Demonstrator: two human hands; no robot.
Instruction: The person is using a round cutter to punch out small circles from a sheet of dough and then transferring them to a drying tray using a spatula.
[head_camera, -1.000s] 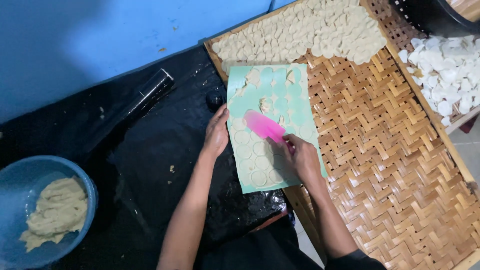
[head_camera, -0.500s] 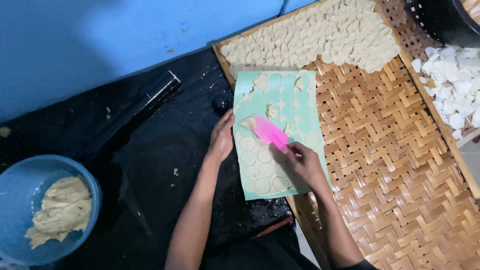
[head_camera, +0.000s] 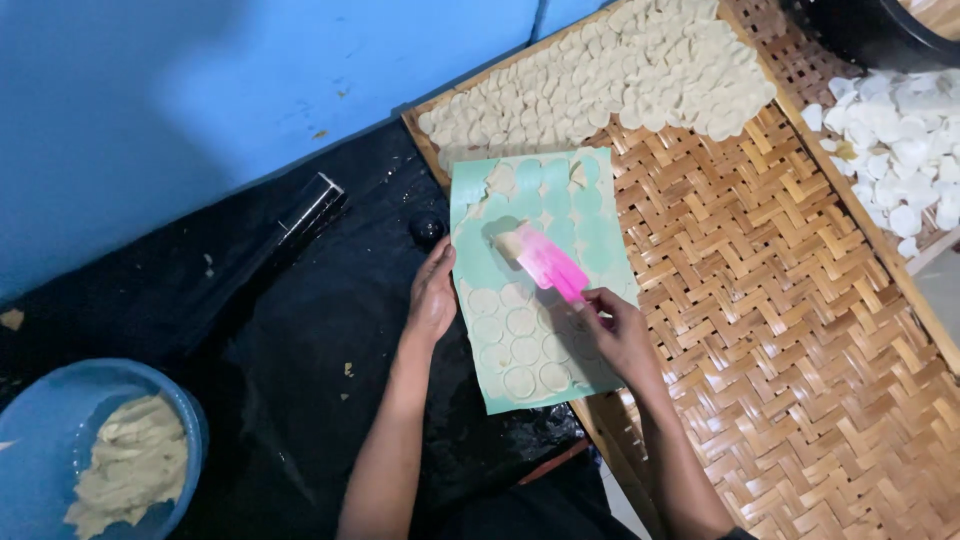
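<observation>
Right hand (head_camera: 618, 335) grips pink scraper (head_camera: 548, 264); left hand (head_camera: 432, 297) pins mold sheet (head_camera: 470, 215) edge.

Two bare hands showed, the left hand (head_camera: 432, 297) and the right hand (head_camera: 618, 335), with one pink flat scraper (head_camera: 548, 265) and one pale green rectangular sheet (head_camera: 541, 278). At eight o'clock sat one blue round bowl (head_camera: 60, 420); at ten o'clock lay one dark metal cylinder (head_camera: 312, 207). One woven bamboo tray (head_camera: 800, 340) lay at three o'clock, its pale dough discs (head_camera: 600, 90) at twelve o'clock too many to count.
</observation>
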